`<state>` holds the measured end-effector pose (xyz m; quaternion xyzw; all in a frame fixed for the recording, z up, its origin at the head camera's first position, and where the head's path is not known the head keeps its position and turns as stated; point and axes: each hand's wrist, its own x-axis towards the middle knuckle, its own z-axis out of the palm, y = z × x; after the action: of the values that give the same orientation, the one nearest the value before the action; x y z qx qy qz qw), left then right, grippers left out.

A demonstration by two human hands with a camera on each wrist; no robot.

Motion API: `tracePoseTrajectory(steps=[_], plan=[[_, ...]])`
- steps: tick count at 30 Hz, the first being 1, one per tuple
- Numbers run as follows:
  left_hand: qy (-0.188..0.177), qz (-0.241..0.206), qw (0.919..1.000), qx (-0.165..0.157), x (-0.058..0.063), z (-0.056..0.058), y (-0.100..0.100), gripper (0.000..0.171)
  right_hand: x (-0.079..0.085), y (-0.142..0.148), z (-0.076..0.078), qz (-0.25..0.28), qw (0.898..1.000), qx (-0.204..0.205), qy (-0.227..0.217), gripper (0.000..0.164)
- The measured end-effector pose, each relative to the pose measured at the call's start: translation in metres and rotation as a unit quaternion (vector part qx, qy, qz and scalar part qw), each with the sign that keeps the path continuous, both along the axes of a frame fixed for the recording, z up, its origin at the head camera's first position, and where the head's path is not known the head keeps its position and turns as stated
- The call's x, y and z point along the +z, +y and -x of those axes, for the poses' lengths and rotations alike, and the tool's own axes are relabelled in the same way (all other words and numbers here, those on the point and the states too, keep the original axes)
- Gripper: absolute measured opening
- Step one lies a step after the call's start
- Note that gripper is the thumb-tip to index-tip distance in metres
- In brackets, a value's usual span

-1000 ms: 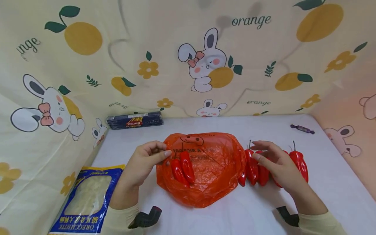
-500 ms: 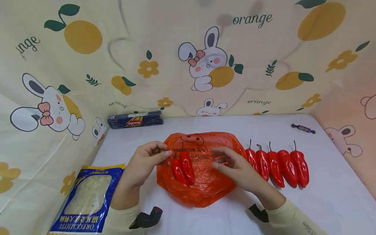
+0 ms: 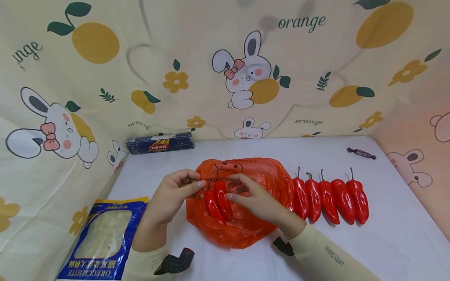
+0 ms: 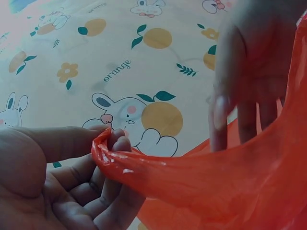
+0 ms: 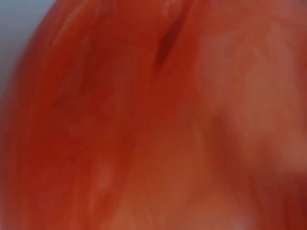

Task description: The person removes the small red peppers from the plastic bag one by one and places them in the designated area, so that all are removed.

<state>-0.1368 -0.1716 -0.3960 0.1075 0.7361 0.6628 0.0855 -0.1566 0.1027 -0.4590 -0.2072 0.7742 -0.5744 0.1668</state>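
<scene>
In the head view, my left hand (image 3: 175, 191) pinches the rim of an orange-red plastic bag (image 3: 246, 234); the left wrist view shows the bag edge (image 4: 139, 167) between thumb and index finger. Two glossy red chili peppers (image 3: 222, 199) lie inside the bag. My right hand (image 3: 258, 201) hovers over the bag's opening beside these peppers, thumb close to one of them. Seen from the left wrist, the right hand's fingers (image 4: 247, 120) point down behind the rim, with nothing visible between them. Blurred red plastic (image 5: 120, 120) fills most of the right wrist view.
Several more red peppers (image 3: 328, 201) lie in a row right of the bag. A blue pack of orecchiette (image 3: 102, 234) sits at left, a Barilla spaghetti pack (image 3: 159, 143) at back left, a purple wrapped candy (image 3: 361, 153) at back right. Patterned cloth (image 3: 197, 78) hangs behind.
My right hand has moved left from the row of peppers to above the bag's opening. The left hand stays at the bag's rim, and the two peppers inside have hardly moved.
</scene>
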Motion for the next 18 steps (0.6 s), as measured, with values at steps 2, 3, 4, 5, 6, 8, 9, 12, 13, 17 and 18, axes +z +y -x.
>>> tracePoseTrajectory(steps=[2, 3, 4, 5, 6, 8, 9, 12, 13, 17, 18], plan=[[0.003, -0.002, 1.0000, -0.002, 0.000, 0.000, 0.000, 0.014, -0.002, -0.006, 0.004, -0.015, 1.000, -0.001, -0.012, 0.059], [0.005, -0.003, 1.0000, -0.003, 0.000, 0.001, -0.001, 0.014, -0.003, -0.009, 0.006, -0.023, 1.000, -0.004, -0.018, 0.060], [0.005, -0.003, 1.0000, -0.003, 0.000, 0.001, -0.001, 0.014, -0.003, -0.011, 0.008, -0.030, 0.999, -0.008, -0.023, 0.061], [0.006, -0.003, 1.0000, -0.004, 0.000, 0.001, -0.001, 0.014, -0.004, -0.013, 0.010, -0.034, 0.999, -0.012, -0.028, 0.061], [0.005, -0.003, 1.0000, -0.003, 0.000, 0.001, -0.001, 0.014, -0.004, -0.015, 0.012, -0.036, 0.999, -0.016, -0.033, 0.062], [0.004, -0.002, 1.0000, -0.003, 0.000, 0.001, -0.001, 0.014, -0.005, -0.019, 0.015, -0.039, 0.998, -0.024, -0.040, 0.062], [0.004, -0.001, 1.0000, -0.004, 0.000, 0.001, -0.001, 0.014, -0.006, -0.020, 0.017, -0.038, 0.998, -0.026, -0.044, 0.062], [0.004, 0.000, 1.0000, -0.005, 0.000, 0.001, -0.001, 0.014, -0.010, -0.025, 0.022, -0.044, 0.998, -0.024, -0.043, 0.062], [0.004, 0.000, 1.0000, -0.005, 0.000, 0.001, -0.001, 0.014, -0.012, -0.026, 0.023, -0.050, 0.998, -0.018, -0.040, 0.061], [0.004, -0.002, 1.0000, -0.007, -0.001, 0.001, -0.001, 0.014, -0.020, -0.032, 0.025, -0.088, 0.996, 0.008, -0.023, 0.055], [0.004, -0.003, 1.0000, -0.007, -0.001, 0.001, -0.002, 0.014, -0.022, -0.034, 0.025, -0.100, 0.995, 0.013, -0.021, 0.053]])
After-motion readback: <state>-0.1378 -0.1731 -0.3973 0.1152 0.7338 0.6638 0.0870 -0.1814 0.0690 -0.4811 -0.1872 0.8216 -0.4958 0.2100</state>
